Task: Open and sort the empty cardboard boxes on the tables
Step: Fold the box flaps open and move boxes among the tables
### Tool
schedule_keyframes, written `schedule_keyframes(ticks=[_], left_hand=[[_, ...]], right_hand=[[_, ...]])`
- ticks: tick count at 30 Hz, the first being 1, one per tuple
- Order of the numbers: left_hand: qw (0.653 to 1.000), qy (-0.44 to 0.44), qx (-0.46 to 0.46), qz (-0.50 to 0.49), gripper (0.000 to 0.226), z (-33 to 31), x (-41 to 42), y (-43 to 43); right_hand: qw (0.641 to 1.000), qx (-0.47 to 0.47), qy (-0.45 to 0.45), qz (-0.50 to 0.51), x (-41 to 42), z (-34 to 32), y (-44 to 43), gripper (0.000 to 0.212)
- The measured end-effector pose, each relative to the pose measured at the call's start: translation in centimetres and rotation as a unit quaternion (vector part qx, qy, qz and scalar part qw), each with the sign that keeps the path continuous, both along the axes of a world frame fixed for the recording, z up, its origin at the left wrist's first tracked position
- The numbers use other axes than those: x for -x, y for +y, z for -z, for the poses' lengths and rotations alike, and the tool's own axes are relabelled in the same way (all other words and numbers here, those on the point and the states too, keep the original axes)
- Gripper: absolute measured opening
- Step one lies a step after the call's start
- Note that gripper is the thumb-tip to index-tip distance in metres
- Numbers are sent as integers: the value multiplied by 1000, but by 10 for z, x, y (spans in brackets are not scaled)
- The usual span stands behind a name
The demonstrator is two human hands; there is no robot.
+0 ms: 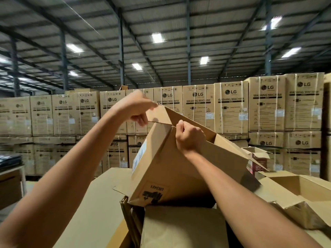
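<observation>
Cardboard box — left hand, right hand gripping its flaps.

Person showed only as two arms and two hands. Left hand bare, slightly blurred. Right hand bare, sharper; knuckles stood out, thumbnail trimmed short and plain. Both wrists bare. Left forearm bare from wrist to frame edge, smooth, slender. Right forearm likewise bare to frame edge, smooth. Both arms looked stretched, widening toward camera, from wide-angle lens. Clothing lay outside frame; sleeves could not be told.
</observation>
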State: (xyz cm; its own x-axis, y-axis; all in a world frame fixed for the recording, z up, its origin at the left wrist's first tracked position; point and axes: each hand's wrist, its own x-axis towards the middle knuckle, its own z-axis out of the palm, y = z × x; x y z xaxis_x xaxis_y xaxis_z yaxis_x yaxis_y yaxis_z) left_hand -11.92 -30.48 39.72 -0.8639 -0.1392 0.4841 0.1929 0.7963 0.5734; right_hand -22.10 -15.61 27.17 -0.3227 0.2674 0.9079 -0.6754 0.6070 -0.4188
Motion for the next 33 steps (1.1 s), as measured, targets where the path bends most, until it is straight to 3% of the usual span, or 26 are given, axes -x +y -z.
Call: schedule_keyframes(ticks=[4, 11, 16, 18, 22, 24, 27, 28, 30, 33], left_hand=[[974, 186, 75, -108, 22, -21, 37, -7], [995, 21, 85, -42, 43, -30, 106, -36], [995, 4, -81, -52, 16, -34, 123, -60], [985, 72, -144, -56, 6, -35, 129, -62], [932, 201, -289, -82, 20, -42, 123, -55], [904, 231, -346, -101, 28, -44, 117, -53], [866, 252, -412, -128, 28, -34, 106, -41], [857, 248, -434, -127, 23, -27, 104, -35], [845, 248, -460, -114, 15, -13, 106, -22], [851, 241, -461, -74, 19, 15, 111, -2]], right_hand=[[998, 9, 56, -26, 8, 1, 13, 42], [978, -46, 155, -134, 8, -11, 14, 41], [969, -40, 176, -166, 14, -11, 12, 41], [966, -28, 185, -179, 19, -21, 12, 43], [965, -5, 218, -147, 25, -69, 26, 43], [982, -2, 166, -94, 29, -92, 38, 42], [997, 64, -37, 16, 38, -109, 51, 42], [987, 91, -134, 23, 39, -112, 55, 43], [941, 130, -306, -59, 47, -111, 65, 55], [856, 174, -423, -239, 53, -93, 86, 67]])
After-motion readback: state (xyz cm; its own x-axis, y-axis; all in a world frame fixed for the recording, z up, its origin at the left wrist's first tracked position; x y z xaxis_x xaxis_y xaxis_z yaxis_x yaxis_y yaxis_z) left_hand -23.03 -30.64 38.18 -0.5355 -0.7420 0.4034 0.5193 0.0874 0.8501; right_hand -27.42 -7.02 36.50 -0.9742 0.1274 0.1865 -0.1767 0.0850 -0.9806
